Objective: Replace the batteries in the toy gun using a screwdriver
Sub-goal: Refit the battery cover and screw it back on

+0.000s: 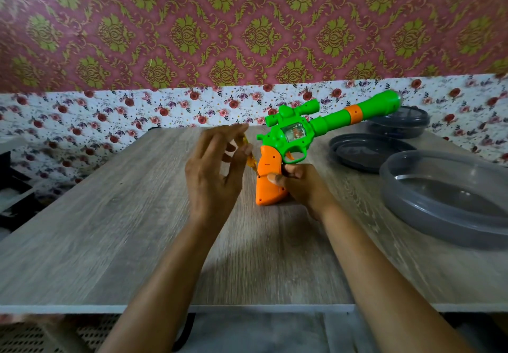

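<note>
A green toy gun with an orange grip stands with its grip's butt on the wooden table, barrel pointing up and to the right. My right hand is wrapped around the grip from the right, thumb across its side. My left hand pinches a small screwdriver with a yellow translucent handle between thumb and fingers. The screwdriver's tip meets a screw hole on the grip's left side. Most of the handle is hidden behind my fingers.
A grey translucent round container sits at the right of the table. Behind it lie a dark round lid and another lidded dark container. Floral wallpaper backs the table. The table's front edge runs near my forearms.
</note>
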A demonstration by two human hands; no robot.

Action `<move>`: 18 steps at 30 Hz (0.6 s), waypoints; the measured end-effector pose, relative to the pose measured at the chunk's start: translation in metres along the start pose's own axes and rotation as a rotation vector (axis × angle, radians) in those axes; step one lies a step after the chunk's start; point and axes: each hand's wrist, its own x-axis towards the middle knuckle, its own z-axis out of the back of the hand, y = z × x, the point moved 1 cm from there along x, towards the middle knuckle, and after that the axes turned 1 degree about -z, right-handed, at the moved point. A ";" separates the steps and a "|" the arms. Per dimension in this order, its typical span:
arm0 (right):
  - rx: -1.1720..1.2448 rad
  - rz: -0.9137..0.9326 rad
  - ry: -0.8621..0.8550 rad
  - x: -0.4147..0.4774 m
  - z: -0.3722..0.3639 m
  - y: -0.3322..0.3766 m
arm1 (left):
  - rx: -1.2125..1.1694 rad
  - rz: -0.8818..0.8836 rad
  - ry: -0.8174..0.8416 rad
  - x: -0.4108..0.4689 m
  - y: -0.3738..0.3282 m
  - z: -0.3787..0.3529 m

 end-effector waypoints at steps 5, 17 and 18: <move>0.009 -0.004 0.008 0.001 -0.001 -0.001 | 0.019 -0.032 0.044 0.000 0.000 0.000; -0.003 0.010 -0.009 0.004 -0.001 -0.005 | 0.002 -0.052 0.031 -0.002 0.001 -0.001; -0.005 0.011 -0.008 0.004 0.000 -0.004 | 0.011 -0.047 0.027 -0.002 0.000 -0.001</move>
